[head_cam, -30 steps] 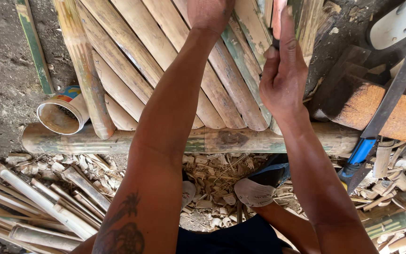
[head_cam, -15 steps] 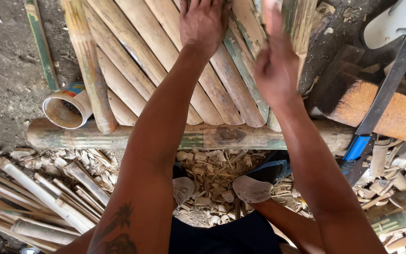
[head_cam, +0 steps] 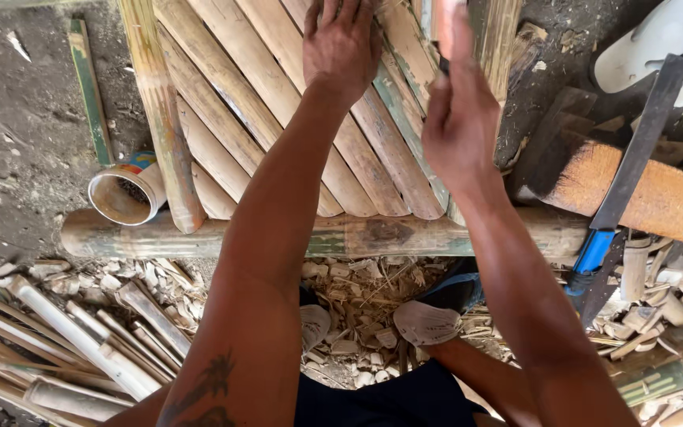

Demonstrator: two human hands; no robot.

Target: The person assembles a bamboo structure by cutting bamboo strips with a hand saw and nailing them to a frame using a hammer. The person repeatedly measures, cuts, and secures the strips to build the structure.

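Over the bamboo slats (head_cam: 278,95), the left hand (head_cam: 341,47) stays flat (grip released), right hand (head_cam: 460,119) risen, clenched on something unclear.

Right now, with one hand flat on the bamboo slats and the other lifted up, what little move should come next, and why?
Probably bring the raised right hand straight down beside the left hand. The left hand presses flat on the bamboo slats, seemingly to steady them where they cross the bamboo pole. The right hand's grip is closed around something blurred; I cannot tell what.

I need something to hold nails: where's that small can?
The small open tin can lies on its side at left, against the bamboo slats, just above the horizontal bamboo pole.
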